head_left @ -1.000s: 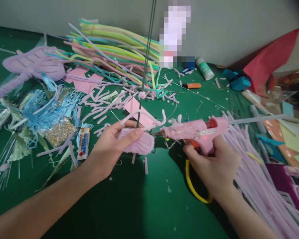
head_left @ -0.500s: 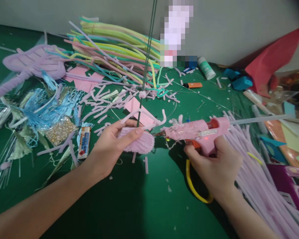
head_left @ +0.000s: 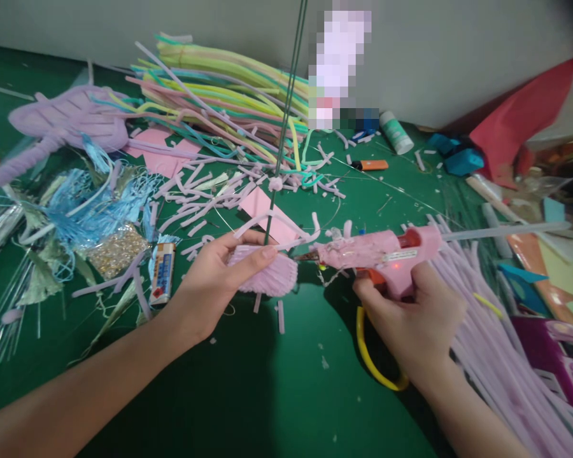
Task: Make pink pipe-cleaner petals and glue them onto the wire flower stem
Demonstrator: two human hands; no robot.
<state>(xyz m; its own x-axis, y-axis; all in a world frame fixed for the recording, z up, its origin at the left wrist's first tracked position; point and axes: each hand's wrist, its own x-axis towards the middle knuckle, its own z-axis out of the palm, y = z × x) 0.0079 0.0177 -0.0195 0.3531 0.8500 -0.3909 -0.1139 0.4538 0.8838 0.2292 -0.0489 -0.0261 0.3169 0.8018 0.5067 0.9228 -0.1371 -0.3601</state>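
Observation:
Between the thumb and fingers of my left hand is a lilac pipe-cleaner piece, made of fuzzy stems laid side by side. Thin dark green wires rise from behind it, with a bent lilac stem across them. My right hand is wrapped round the handle of a pink hot glue gun, its fingers at the orange trigger. The nozzle points left, right at the piece's edge; whether it touches cannot be made out. A clear glue stick sticks out of the gun's back.
Cut lilac stem bits and pink paper lie behind my hands. Coloured pipe cleaners are piled at the back. Blue tassels and a bead bag are left, long lilac stems and a purple device right.
The lilac piece is slightly more tilted, and the tops of the wires lean a little further right. Both hands keep their hold, with the glue gun almost in place.

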